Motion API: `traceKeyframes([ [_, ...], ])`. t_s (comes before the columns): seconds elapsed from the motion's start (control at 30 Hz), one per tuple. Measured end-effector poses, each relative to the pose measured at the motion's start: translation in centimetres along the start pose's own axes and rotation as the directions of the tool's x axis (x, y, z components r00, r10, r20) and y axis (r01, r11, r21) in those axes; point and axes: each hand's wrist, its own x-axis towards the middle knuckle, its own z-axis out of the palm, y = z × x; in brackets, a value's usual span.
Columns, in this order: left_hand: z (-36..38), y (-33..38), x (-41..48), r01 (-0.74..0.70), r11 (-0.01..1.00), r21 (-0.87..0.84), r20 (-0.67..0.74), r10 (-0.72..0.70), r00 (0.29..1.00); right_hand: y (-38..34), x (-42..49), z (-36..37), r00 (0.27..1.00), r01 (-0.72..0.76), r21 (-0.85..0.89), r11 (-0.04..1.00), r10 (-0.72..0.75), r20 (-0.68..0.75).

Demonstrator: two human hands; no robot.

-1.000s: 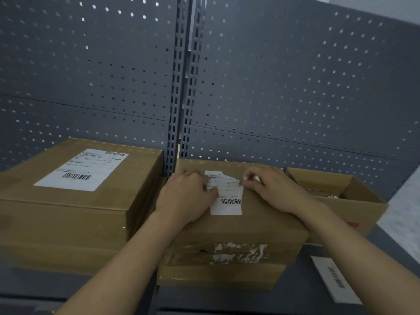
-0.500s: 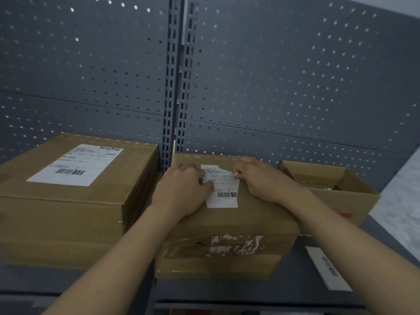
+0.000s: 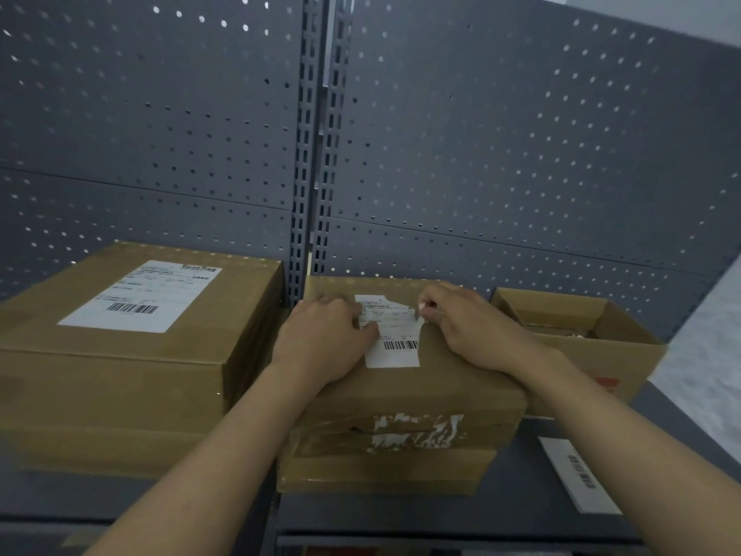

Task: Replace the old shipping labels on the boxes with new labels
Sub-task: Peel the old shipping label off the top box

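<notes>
The right hand (image 3: 473, 331) pinches the lifted upper right edge of the label (image 3: 395, 349) between thumb and fingertips, its other fingers curled; the left hand (image 3: 324, 343) lies flat on the label's left side, fingers relaxed, thumb pressed on the paper; the label, torn along its top, sticks to the top of the middle box (image 3: 453, 379), its barcode end flat; that box stands on the dark shelf (image 3: 401, 511), with white scraps (image 3: 417, 431) under tape on its front; a larger labelled box (image 3: 120, 367) stands to the left, an open box (image 3: 625, 351) just behind on the right; a loose label strip (image 3: 577, 473) lies on the shelf at right; grey pegboard (image 3: 481, 154) rises behind.
</notes>
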Motion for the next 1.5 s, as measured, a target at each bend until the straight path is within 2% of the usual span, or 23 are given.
traceKeyframes([
  [0.1,0.0,0.0,-0.1,-0.01,1.0,0.004,-0.008,0.01,1.0,-0.1,-0.4,-0.1,1.0,0.0,0.001,1.0,0.0,-0.022],
  [0.23,0.0,-0.1,-0.1,-0.019,1.0,0.003,-0.008,0.019,1.0,-0.4,-1.2,-1.1,0.989,0.022,0.185,0.983,0.006,-0.147],
  [0.33,0.1,-0.1,-0.1,-0.022,1.0,0.002,-0.012,0.022,1.0,-0.5,-1.8,-1.7,0.979,-0.01,0.27,0.963,0.065,-0.195],
  [0.7,0.1,-0.1,0.2,-0.038,0.999,0.02,-0.009,0.039,0.999,0.4,-2.3,-0.4,0.972,-0.058,0.28,0.958,0.118,-0.204],
  [0.93,0.2,-0.5,0.3,-0.035,0.999,-0.008,-0.007,0.035,0.999,0.4,-2.5,-0.5,0.981,-0.061,0.284,0.957,0.11,-0.16],
  [1.07,0.4,-0.7,0.4,-0.035,0.999,-0.028,-0.02,0.034,0.999,-0.2,-3.6,-1.2,0.992,0.005,0.289,0.957,0.032,-0.121],
  [1.27,0.5,-0.7,0.5,-0.036,0.999,-0.017,-0.031,0.035,0.999,-1.3,-4.7,-2.5,0.992,0.074,0.206,0.976,-0.092,0.082],
  [1.5,0.8,-0.8,0.7,-0.035,0.999,-0.03,-0.048,0.033,0.998,-2.2,-3.8,-2.8,0.969,0.171,0.106,0.98,-0.187,0.16],
])
